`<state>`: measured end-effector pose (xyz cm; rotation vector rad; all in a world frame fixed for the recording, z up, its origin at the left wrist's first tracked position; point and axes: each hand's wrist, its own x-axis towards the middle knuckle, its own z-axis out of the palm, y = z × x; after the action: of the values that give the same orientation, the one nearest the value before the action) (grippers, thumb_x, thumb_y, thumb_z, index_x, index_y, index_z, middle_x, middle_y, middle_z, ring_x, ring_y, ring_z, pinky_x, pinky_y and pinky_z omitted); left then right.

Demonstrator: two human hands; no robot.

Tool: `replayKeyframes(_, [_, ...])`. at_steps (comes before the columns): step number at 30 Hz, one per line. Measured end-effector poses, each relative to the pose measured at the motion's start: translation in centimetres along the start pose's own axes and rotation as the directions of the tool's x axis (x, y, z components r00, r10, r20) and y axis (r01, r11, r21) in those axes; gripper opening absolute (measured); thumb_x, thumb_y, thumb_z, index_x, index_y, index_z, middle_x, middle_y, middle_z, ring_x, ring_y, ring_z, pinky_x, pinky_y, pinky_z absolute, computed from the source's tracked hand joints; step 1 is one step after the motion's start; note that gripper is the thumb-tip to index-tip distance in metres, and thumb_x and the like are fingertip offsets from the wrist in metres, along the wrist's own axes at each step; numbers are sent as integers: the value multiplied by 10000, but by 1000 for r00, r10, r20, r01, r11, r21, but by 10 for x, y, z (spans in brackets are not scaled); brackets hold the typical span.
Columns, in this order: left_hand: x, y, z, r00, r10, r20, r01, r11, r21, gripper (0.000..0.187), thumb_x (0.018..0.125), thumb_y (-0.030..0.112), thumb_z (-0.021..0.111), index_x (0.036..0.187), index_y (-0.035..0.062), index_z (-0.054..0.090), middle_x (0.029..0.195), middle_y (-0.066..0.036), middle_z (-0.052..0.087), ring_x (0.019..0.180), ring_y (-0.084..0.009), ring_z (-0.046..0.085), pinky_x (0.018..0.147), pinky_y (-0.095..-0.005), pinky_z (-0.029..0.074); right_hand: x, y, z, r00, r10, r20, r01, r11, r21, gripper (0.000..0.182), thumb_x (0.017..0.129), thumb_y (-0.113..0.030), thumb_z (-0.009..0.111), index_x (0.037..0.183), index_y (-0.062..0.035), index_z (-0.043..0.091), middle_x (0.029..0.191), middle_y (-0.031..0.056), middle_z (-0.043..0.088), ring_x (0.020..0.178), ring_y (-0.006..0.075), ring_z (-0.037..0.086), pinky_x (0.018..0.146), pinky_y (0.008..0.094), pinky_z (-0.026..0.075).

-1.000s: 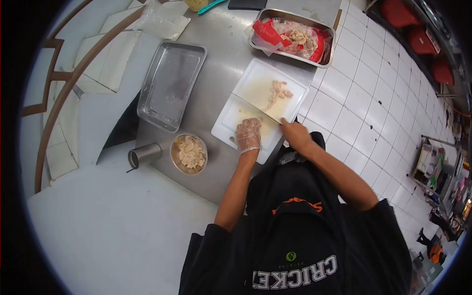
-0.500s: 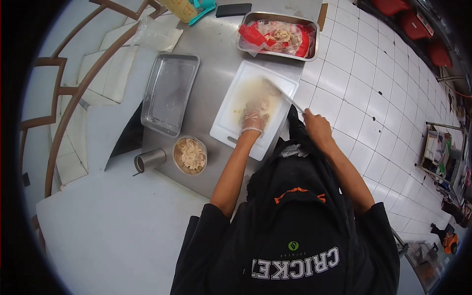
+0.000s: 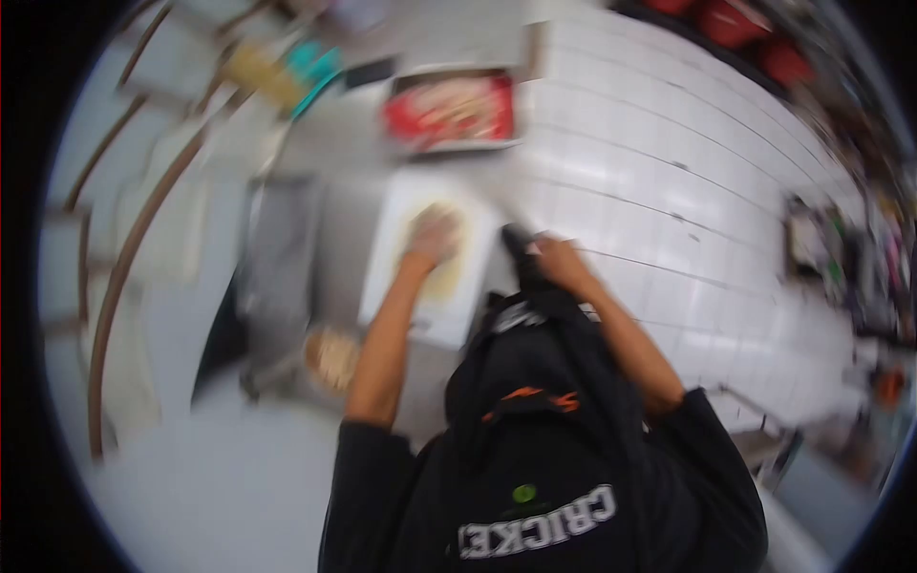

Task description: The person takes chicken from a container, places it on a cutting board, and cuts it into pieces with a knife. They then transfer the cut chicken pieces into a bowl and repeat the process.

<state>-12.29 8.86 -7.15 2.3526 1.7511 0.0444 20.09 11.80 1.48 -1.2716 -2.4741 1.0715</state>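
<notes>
My left hand [image 3: 437, 234], in a clear plastic glove, rests over pale wet food on the white cutting board [image 3: 382, 277]. Motion smears its fingers, and I cannot tell how they are bent. A yellowish puddle [image 3: 444, 282] spreads on the board around that hand. To the right of the board, my right hand [image 3: 556, 258] is closed around the handle of a knife [image 3: 508, 212], whose blade is a faint blurred streak pointing up and left. Left of my left forearm stands a bowl of pale chopped food [image 3: 334, 359], probably meat.
A shallow metal tray [image 3: 277, 250] lies left of the board. Beyond the board, another metal tray [image 3: 516, 143] holds red plastic packaging with pale food [image 3: 454, 107]. A dark flat object [image 3: 370, 73] and a turquoise item [image 3: 313, 72] are at the far left. White floor tiles [image 3: 650, 210] extend right.
The whole view has shifted and blurred, with the board and trays now farther left. The knife has moved from over the board toward its right edge, along with my right hand.
</notes>
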Motion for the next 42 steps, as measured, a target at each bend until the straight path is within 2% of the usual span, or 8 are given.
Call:
replayKeyframes(4, [24,-25,4,875,33,484,-60,997,41,635,962,464,485,1464,80,427,1536,-158,375,1439,-388,274,1206,-454,174,-11,12,17,983,151,-107,-129,973,193,307,987,-278,490,995,-19,655,945,213,672,868,414,647,782,522,502])
replayKeyframes(10, [26,11,-47,932,-202,300,216,976,-12,377,779,335,738,968,27,631,1070,-225,658,937,-434,621,863,-486,498,-34,-31,1,936,316,-153,-263,920,291,304,936,-332,548,1061,-72,643,844,243,681,811,439,666,755,536,528])
replayKeyframes(19, [-19,32,-104,970,-221,105,244,905,-348,449,868,232,675,1202,-57,595,1201,-264,629,1122,-420,595,977,-476,463,-14,70,81,981,22,-191,-38,996,-78,256,951,-192,487,1064,-5,621,1012,219,654,913,369,638,870,469,486])
replayKeyframes(24, [-136,61,-267,861,-503,-77,356,703,-615,245,782,111,695,998,32,607,838,-114,606,757,-217,558,732,-342,475,-51,17,-16,979,-15,-205,47,987,151,309,970,-207,508,1060,60,633,956,256,666,895,412,650,800,460,504])
replayKeyframes(26, [-198,53,-296,777,-625,80,398,389,-831,273,759,101,673,1015,70,584,903,2,589,832,-98,540,762,-262,454,-43,12,-25,950,310,-45,-294,932,213,399,1004,-353,508,1071,20,636,924,226,694,855,373,667,743,446,490])
replayKeyframes(28, [-248,56,-315,672,-730,122,561,396,-727,258,757,99,673,999,76,586,900,9,584,835,-95,540,771,-261,457,-42,18,-15,966,251,-66,-225,935,274,418,1008,-414,505,952,-10,599,533,42,473,407,145,484,391,329,391])
replayKeyframes(36, [-287,11,-229,375,-812,447,903,428,21,378,826,249,718,1120,29,632,1099,-204,671,1015,-343,640,860,-375,501,-36,-17,-38,967,256,-8,-246,936,251,417,1021,-402,493,964,0,589,503,34,465,382,132,470,370,308,376])
replayKeyframes(42, [-167,-13,-226,696,-705,139,666,561,-491,310,940,296,571,1121,54,640,1111,-181,674,1060,-346,630,935,-424,481,-62,22,-37,929,284,-236,-238,949,205,448,1015,-400,524,986,41,596,538,43,505,435,128,497,411,313,381])
